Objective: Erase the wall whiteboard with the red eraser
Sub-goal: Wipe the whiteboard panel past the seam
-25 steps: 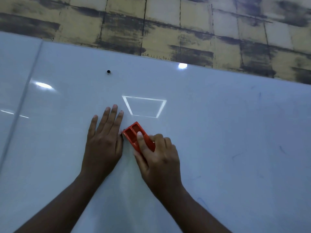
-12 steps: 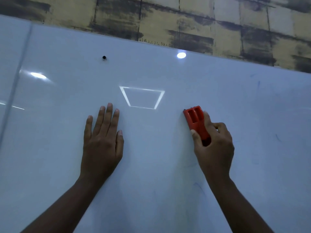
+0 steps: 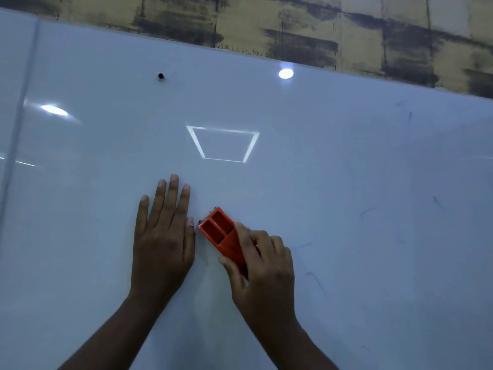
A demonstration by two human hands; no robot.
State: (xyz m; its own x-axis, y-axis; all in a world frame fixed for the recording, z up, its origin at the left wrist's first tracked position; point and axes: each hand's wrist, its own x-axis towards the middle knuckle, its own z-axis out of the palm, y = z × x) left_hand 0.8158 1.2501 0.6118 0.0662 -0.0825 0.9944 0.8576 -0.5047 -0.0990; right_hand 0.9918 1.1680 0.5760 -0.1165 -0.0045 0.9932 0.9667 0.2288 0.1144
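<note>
The white wall whiteboard (image 3: 346,161) fills most of the view. My right hand (image 3: 262,265) grips the red eraser (image 3: 222,235) and holds it against the board, its two-slot end pointing up and left. My left hand (image 3: 164,236) lies flat on the board with straight fingers, its thumb a short gap from the eraser's corner. Faint blue marker streaks (image 3: 316,281) remain on the right part of the board.
A small dark stud (image 3: 160,76) sits in the board near its top. Ceiling lights reflect on the board as a bright square outline (image 3: 222,144) and bright spots. Above the board runs a yellowish wall with dark stains (image 3: 306,30). A vertical seam (image 3: 18,116) crosses the board's left side.
My right hand has swept the eraser from the right back to the left and lower, ending beside my left thumb. My left hand has stayed flat on the board.
</note>
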